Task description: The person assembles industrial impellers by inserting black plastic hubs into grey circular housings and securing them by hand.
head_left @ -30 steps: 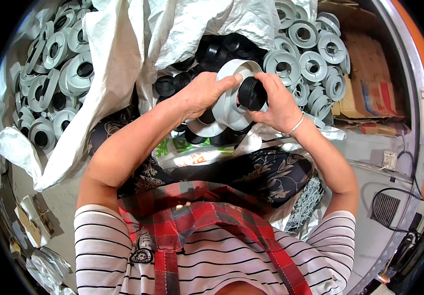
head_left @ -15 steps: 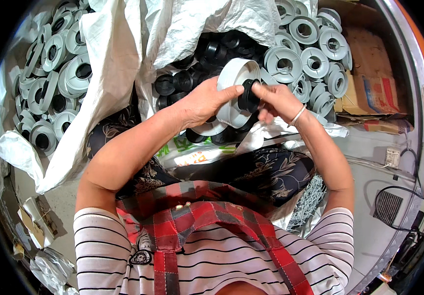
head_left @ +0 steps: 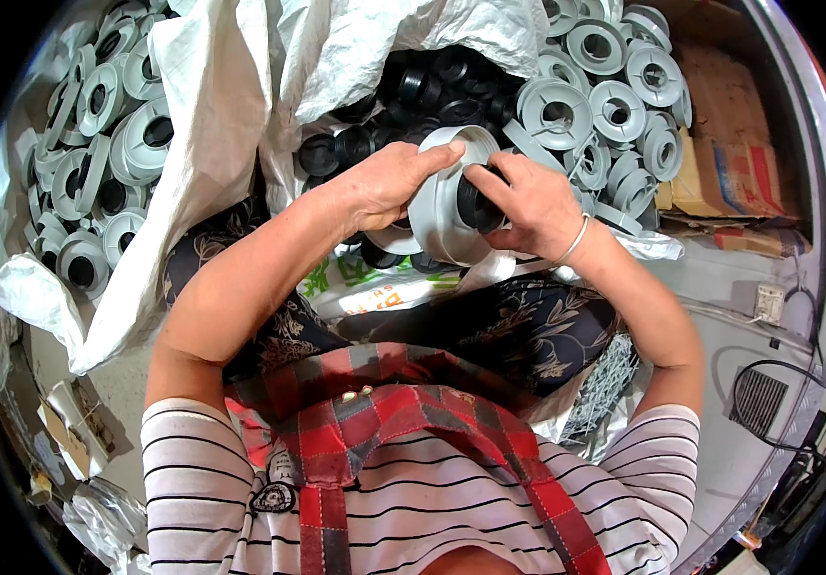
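The left hand [head_left: 389, 184] has its grip on a wide gray plastic ring [head_left: 437, 216], and the right hand [head_left: 539, 206] grips a small black ring [head_left: 473, 207] at its middle, near a black heap [head_left: 419, 88]

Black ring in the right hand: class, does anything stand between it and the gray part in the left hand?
Nothing visible does: the right hand holds the black ring against the gray part, which the left hand grips.

Two hands [head_left: 381, 189] [head_left: 542, 206] are holding one grey flanged ring [head_left: 435, 216] and one black collar [head_left: 473, 203]; two grey-ring heaps [head_left: 135, 149] [head_left: 576, 120] are flanking one black-collar heap [head_left: 421, 91].
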A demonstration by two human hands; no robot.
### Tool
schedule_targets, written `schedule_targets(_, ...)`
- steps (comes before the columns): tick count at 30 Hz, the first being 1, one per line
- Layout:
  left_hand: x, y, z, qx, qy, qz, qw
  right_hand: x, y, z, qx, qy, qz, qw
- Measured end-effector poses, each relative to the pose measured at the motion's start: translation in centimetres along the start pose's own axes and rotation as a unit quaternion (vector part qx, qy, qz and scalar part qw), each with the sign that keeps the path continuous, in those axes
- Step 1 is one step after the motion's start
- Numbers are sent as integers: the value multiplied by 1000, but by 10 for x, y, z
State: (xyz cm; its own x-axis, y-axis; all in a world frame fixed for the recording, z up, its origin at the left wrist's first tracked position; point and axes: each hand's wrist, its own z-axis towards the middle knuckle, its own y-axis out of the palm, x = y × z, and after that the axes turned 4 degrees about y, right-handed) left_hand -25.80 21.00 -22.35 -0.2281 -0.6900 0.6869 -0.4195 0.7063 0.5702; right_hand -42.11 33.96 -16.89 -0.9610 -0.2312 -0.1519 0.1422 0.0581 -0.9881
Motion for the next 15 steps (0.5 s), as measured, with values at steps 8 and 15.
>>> schedule_targets(8, -7, 9, -3, -17, 92, -57, 994, 7, 14, 3, -20, 241, 221, 945)
schedule_targets(15, -4, 5, -19, 76, 139, 387, 908, 66, 46, -1, -102, 377, 232, 891)
